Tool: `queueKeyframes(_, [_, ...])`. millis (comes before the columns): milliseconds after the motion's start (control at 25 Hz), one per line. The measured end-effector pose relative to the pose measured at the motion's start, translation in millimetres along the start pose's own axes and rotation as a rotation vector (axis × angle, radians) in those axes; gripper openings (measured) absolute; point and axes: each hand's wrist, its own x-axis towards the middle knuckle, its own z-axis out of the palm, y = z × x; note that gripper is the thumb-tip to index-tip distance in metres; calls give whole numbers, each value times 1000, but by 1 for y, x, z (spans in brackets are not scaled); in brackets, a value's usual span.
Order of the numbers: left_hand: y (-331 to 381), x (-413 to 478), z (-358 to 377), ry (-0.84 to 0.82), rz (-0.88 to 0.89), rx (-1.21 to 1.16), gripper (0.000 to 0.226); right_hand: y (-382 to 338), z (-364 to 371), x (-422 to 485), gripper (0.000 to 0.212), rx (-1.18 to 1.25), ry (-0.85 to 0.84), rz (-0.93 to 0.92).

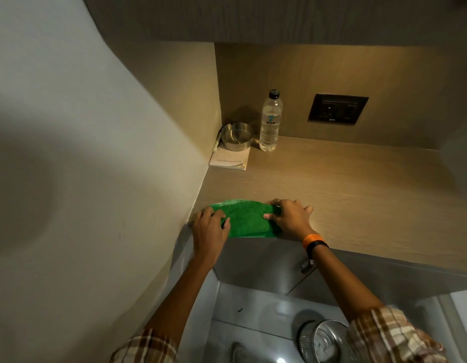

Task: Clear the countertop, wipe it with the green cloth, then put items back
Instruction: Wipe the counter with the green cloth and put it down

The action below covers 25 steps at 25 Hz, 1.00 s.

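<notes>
The green cloth (246,218) is seen in the head view lying at the front edge of the countertop (345,184), at its left end, close to the side wall (83,153). It is held at both ends. The left end of the cloth is gripped by the left hand (210,229), whose fingers (221,214) are curled over the fabric, with the thumb lying on top of it. The right end of the cloth is pinched by the right hand (290,218), the thumb pressed on the fabric and the fingers bent over its far edge. An orange band (311,239) and a dark strap are worn on the right wrist, and a checked sleeve (389,334) is rolled up on that arm.

Behind the cloth, in the back left corner of the countertop, a white booklet (231,159) is laid flat against the side wall. A steel bowl (237,136) is set on the far part of the booklet, and a white pen (217,142) is leaned beside the bowl, against the wall. A clear water bottle (271,121) with a black cap is stood upright just to the right of the bowl. A dark socket plate (337,109) is mounted on the back wall, further right of the bottle.

Below the cloth, a grey cabinet front is seen under the countertop edge, and a round steel bin (324,341) is placed on the pale floor.
</notes>
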Motion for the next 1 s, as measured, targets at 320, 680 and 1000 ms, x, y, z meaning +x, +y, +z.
queueKeyframes(320, [127,-27,26,-233,-376,-696,71,125,-56,-60,30,273,51,128])
queueKeyframes(680, [358,-66,75,-547,-139,-945,20,343,-157,-186,30,1333,392,454])
queueKeyframes(1000, [578,-167,184,-695,-7,-943,29,540,-199,-248,25,1344,670,666])
